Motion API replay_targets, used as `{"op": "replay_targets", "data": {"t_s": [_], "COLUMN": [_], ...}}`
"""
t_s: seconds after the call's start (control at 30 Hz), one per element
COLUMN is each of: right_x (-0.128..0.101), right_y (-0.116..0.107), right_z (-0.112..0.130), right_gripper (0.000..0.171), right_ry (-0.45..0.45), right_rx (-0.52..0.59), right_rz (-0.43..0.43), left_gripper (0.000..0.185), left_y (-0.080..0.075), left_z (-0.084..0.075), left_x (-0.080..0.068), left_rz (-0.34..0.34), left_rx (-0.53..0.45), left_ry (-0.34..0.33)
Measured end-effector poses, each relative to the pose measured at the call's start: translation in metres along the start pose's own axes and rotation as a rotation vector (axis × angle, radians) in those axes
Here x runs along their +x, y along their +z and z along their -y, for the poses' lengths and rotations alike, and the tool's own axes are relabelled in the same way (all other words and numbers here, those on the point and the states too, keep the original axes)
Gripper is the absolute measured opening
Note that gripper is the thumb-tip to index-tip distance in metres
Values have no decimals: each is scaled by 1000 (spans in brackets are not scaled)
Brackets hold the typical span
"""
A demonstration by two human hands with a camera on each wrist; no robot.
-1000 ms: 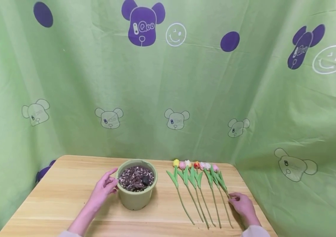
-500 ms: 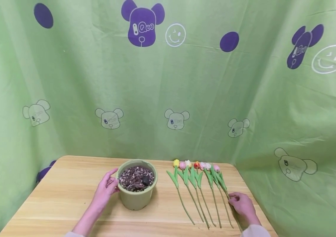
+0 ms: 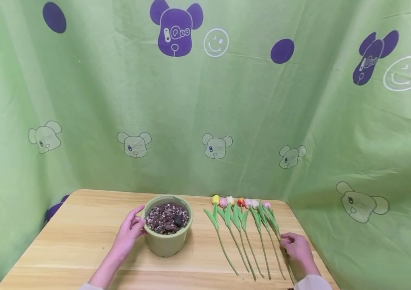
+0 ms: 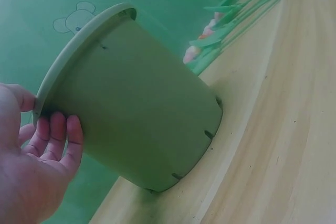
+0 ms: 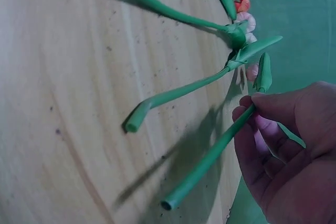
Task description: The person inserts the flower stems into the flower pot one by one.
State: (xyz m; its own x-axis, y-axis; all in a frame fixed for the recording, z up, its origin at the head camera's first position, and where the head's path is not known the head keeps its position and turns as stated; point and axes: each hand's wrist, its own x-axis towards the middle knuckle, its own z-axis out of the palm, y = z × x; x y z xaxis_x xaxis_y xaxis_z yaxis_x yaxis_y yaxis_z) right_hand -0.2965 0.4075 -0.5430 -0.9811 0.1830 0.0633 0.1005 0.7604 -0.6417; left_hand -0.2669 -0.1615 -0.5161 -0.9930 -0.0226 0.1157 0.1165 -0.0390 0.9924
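Left hand [image 3: 127, 233] lower left of centre, fingers [image 4: 52, 140] loosely spread and resting against the green pot [image 3: 168, 225] wall under the rim. Pot stands on the desk [image 3: 64, 241], bottom centre, filled with gravel. Right of it, a row of tulips [image 3: 239, 229]. Right hand [image 3: 297, 249], lower right, pinches the rightmost tulip stem [image 5: 210, 156], lifted off the desk.

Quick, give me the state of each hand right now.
Left hand: open, straight fingers resting against the side of the flower pot.
Right hand: pinching the stem of the tulip nearest the table's right edge.
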Motion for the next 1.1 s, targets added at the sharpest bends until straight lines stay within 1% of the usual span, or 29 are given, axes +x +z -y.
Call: {"op": "replay_targets", "data": {"t_s": [0.27,0.57,0.8,1.0,1.1], "right_x": [-2,-3,-4,-4,-6], "right_y": [-2,-4,-3,-2,-1], "right_z": [9,30,54,68,77], "right_gripper": [40,43,44,46,46], "right_ry": [8,65,69,46,40], "right_rx": [99,258,343,410,452], "right_rz": [-30,-54,-61,-39,-42], "left_gripper": [56,57,56,56,55], "left_y": [0,0,-1,1,2], "left_z": [0,1,1,2,3], "left_x": [0,1,0,1,0], "left_rz": [0,4,-12,-11,-13], "left_rx": [-8,-14,-19,-17,-9], "left_ry": [2,2,18,25,24]}}
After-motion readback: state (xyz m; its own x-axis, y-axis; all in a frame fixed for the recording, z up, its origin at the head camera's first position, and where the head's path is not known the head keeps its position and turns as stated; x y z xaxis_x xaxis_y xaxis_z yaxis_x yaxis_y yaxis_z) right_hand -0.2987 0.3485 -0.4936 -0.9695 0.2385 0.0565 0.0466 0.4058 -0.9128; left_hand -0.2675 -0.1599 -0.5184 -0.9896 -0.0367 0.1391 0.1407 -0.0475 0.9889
